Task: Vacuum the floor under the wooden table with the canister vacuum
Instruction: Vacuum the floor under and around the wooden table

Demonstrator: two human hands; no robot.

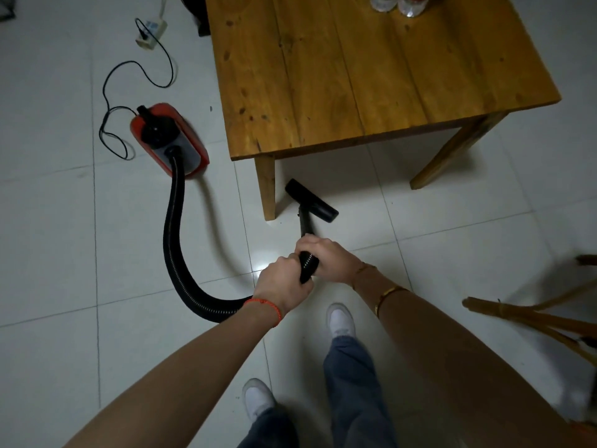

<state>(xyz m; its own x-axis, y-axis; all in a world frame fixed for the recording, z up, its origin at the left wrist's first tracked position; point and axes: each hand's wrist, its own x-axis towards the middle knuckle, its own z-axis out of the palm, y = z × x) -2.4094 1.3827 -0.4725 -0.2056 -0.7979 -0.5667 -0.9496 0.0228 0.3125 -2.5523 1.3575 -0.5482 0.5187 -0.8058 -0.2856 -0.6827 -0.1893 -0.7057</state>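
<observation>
Both hands hold the black tube. The left hand (pixel 284 279) is curled round the back end, and the right hand (pixel 326 257) is curled round it just ahead – so the right one is nearer the brush head (pixel 311 205). The tube points away from the person, toward the table (pixel 355 76). The brush head sits flat on the floor (pixel 64 237) just beside the near table leg (pixel 266 185) – at the edge, not under yet. The red vacuum (pixel 168 140) sits off to the left, its hose (pixel 176 240) curving back to the hands.

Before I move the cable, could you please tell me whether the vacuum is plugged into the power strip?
Plugged in: the black cord runs from the red canister to a plug seated in the white power strip. Whether it is running cannot be told.
</observation>
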